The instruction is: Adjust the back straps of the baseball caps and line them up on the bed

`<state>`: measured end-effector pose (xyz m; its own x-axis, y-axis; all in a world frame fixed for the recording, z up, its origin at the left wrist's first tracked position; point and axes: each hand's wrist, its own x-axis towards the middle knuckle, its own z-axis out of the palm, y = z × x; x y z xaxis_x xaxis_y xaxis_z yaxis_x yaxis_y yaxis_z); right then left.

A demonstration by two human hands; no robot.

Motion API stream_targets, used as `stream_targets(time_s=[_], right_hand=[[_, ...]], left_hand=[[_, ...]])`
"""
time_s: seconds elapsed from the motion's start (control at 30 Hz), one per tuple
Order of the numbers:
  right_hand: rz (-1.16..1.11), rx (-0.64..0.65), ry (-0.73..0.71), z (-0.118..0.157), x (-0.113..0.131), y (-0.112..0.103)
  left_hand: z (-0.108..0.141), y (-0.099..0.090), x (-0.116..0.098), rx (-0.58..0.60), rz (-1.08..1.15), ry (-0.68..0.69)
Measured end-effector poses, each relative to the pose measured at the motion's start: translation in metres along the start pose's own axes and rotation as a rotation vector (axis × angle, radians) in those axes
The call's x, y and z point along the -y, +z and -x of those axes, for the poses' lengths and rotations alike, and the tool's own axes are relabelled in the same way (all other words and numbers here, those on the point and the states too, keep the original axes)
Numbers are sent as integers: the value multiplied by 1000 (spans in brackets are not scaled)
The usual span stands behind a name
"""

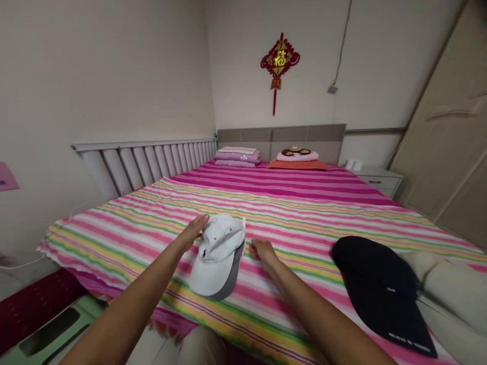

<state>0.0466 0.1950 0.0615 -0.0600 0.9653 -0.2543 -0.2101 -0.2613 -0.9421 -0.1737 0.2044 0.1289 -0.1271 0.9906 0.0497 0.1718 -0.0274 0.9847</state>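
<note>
A white baseball cap [222, 241] with a small dark logo lies on the striped bedspread, its brim toward me. A grey area, shadow or the underside of its brim, shows along its right edge. My left hand [195, 231] is at the left side of the crown, fingers stretched out and touching or nearly touching it. Just right of the cap is my right hand [262, 249], its fingers loosely bent and apart, with nothing seen in them. A black cap [376, 279] with white lettering on its brim lies farther right.
The bed [289, 183] has a slatted rail [152, 159] along its left side. Folded bedding [238, 157] and a pink-and-orange stack [299, 158] sit by the headboard. Beige caps or cloth [452, 289] lie beside the black cap. A green stool [57, 329] stands lower left.
</note>
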Motion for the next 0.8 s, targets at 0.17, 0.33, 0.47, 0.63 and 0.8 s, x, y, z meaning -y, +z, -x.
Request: stream_targets(time_s=[0.17, 0.33, 0.47, 0.63, 0.8], right_hand=[[119, 138, -24, 34, -29, -15], [212, 130, -130, 85, -46, -60], [297, -135, -275, 128, -42, -128], [301, -624, -328, 183, -30, -222], [-51, -846, -270, 206, -47, -272]], left_hand=[[38, 14, 42, -101, -168, 203], [70, 17, 100, -89, -522, 346], [85, 12, 122, -155, -568, 272], [123, 20, 121, -420, -657, 508], [165, 50, 134, -245, -606, 736]])
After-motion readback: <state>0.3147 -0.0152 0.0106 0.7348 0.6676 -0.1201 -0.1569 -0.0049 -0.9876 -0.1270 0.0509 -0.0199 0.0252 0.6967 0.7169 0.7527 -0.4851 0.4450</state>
